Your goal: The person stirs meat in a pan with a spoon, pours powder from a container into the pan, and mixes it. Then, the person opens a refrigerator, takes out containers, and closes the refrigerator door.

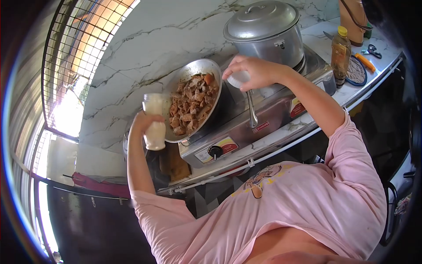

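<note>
My left hand (148, 122) is wrapped round a clear jar (154, 135) of white contents, at the left rim of the pan. Between the fingers of my right hand (257, 72) is a white round lid (239, 80), right of the pan. Chunks of browned meat (191, 103) fill much of the metal pan (203, 66), which sits on the stove. Just below my right hand a metal utensil handle (252, 112) sticks out; its other end is hidden, and I cannot tell whether the hand touches it.
A large lidded pot (269, 42) stands on the right burner of the gas stove (263, 127). Farther right on the counter are a yellow-capped bottle (340, 57), an orange-handled tool (365, 63), scissors (373, 51) and a dark-rimmed dish (355, 72). A wire-grilled window (88, 39) is at left.
</note>
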`<state>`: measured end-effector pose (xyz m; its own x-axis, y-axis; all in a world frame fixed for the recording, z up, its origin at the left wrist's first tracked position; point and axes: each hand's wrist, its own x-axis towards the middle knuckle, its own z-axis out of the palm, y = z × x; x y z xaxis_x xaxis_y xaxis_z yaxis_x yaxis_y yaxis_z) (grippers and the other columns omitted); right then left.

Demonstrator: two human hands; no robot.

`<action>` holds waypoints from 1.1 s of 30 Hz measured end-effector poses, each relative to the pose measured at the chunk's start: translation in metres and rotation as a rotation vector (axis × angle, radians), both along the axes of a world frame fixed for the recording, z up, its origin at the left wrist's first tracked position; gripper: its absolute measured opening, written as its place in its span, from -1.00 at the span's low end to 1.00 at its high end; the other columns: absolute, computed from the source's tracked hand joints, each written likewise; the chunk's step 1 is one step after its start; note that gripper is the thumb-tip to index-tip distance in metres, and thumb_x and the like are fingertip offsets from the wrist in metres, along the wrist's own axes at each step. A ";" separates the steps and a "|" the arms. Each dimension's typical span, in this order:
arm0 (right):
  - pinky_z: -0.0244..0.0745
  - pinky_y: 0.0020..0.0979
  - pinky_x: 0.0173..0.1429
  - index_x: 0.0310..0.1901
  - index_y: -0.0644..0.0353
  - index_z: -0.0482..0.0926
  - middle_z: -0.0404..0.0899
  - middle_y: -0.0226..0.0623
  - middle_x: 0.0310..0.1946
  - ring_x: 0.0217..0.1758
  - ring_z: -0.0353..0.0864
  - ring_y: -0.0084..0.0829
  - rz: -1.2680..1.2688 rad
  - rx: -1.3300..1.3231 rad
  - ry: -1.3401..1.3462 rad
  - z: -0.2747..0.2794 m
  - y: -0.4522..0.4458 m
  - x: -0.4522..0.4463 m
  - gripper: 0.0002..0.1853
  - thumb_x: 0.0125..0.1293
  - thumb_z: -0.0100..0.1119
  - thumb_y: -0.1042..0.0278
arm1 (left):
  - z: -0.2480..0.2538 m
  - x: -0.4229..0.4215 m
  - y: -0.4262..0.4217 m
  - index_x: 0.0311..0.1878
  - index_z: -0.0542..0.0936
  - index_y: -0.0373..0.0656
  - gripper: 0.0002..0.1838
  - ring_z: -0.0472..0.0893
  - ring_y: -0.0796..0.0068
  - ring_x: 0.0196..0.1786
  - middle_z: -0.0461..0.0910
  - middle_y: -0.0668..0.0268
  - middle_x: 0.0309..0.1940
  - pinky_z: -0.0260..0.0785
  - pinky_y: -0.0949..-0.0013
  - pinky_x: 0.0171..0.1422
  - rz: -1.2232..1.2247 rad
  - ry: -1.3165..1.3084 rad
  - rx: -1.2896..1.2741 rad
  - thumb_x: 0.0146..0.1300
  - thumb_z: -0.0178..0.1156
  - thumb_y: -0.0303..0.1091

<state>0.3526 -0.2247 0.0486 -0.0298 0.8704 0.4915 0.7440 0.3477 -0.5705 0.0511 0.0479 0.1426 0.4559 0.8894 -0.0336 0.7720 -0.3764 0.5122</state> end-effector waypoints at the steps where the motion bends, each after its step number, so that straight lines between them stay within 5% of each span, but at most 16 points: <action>1: 0.29 -0.37 0.16 0.00 -0.06 0.47 0.35 -0.25 -0.06 0.07 0.35 -0.27 -0.010 -0.018 0.015 0.002 -0.002 -0.002 -0.46 -0.14 0.24 0.47 | -0.001 -0.001 -0.007 -0.30 0.58 -0.39 -0.54 0.60 0.32 -0.48 0.60 0.13 -0.46 0.48 0.31 -0.35 -0.013 0.040 -0.025 -0.34 0.39 -0.31; 7: 0.27 -0.38 0.19 0.00 -0.02 0.49 0.34 -0.29 -0.02 0.09 0.35 -0.31 0.015 -0.043 0.002 0.008 0.006 -0.008 -0.48 -0.12 0.22 0.49 | -0.011 -0.010 -0.011 -0.33 0.57 -0.35 -0.59 0.60 0.37 -0.45 0.59 0.17 -0.50 0.47 0.34 -0.35 -0.064 0.080 -0.039 -0.32 0.38 -0.33; 10: 0.30 -0.39 0.17 0.05 -0.04 0.45 0.34 -0.30 -0.02 0.07 0.36 -0.31 0.042 -0.035 0.020 0.010 0.012 -0.017 -0.46 -0.08 0.24 0.47 | -0.020 -0.008 -0.018 -0.26 0.53 -0.35 -0.56 0.60 0.39 -0.42 0.58 0.18 -0.45 0.48 0.35 -0.34 0.152 -0.137 -0.116 -0.29 0.39 -0.38; 12: 0.32 -0.40 0.14 0.08 -0.05 0.43 0.33 -0.29 -0.02 0.05 0.38 -0.32 0.049 0.003 0.020 0.017 0.014 -0.023 -0.43 -0.06 0.25 0.45 | -0.033 -0.004 -0.028 -0.15 0.47 -0.36 -0.47 0.59 0.36 -0.39 0.56 0.18 -0.35 0.48 0.34 -0.32 0.069 -0.651 -0.041 -0.28 0.40 -0.44; 17: 0.43 -0.44 0.00 0.16 -0.04 0.34 0.33 -0.30 -0.03 -0.04 0.42 -0.40 0.123 0.114 0.110 0.037 0.033 -0.040 -0.38 0.00 0.29 0.40 | -0.056 -0.006 -0.044 -0.11 0.45 -0.31 -0.55 0.56 0.38 -0.27 0.54 0.23 -0.30 0.45 0.34 -0.15 0.024 -1.129 -0.092 -0.17 0.31 -0.60; 22: 0.40 -0.46 -0.02 0.20 -0.10 0.31 0.32 -0.34 -0.01 -0.05 0.40 -0.43 0.352 0.358 0.113 0.069 0.056 -0.071 -0.37 0.05 0.24 0.46 | -0.060 -0.017 -0.097 -0.08 0.48 -0.33 -0.54 0.56 0.36 -0.22 0.55 0.24 -0.23 0.43 0.31 -0.08 0.019 -1.115 0.042 -0.16 0.30 -0.57; 24: 0.38 -0.48 0.00 0.21 -0.13 0.31 0.32 -0.36 0.01 -0.05 0.39 -0.45 0.423 0.332 0.097 0.095 0.049 -0.090 -0.37 0.06 0.22 0.48 | -0.058 -0.023 -0.130 -0.07 0.47 -0.31 -0.48 0.57 0.36 -0.21 0.55 0.24 -0.22 0.43 0.31 -0.06 -0.110 -0.937 0.021 -0.23 0.31 -0.57; 28: 0.33 -0.47 0.09 0.17 -0.08 0.37 0.31 -0.35 0.03 0.02 0.37 -0.41 0.766 0.208 0.040 0.118 0.047 -0.130 -0.40 0.03 0.15 0.57 | -0.066 -0.026 -0.192 -0.05 0.45 -0.27 -0.34 0.55 0.43 -0.17 0.54 0.30 -0.23 0.40 0.35 -0.03 -0.246 -1.069 -0.089 -0.37 0.44 -0.48; 33: 0.29 -0.32 0.16 0.08 0.02 0.47 0.32 -0.24 0.06 0.12 0.34 -0.24 1.240 0.059 -0.344 0.133 0.024 -0.183 -0.39 -0.12 0.18 0.65 | -0.087 -0.079 -0.237 0.11 0.30 -0.19 -0.10 0.40 0.46 0.05 0.39 0.32 -0.03 0.25 0.33 0.15 -0.363 -0.928 -0.162 -0.45 0.49 -0.42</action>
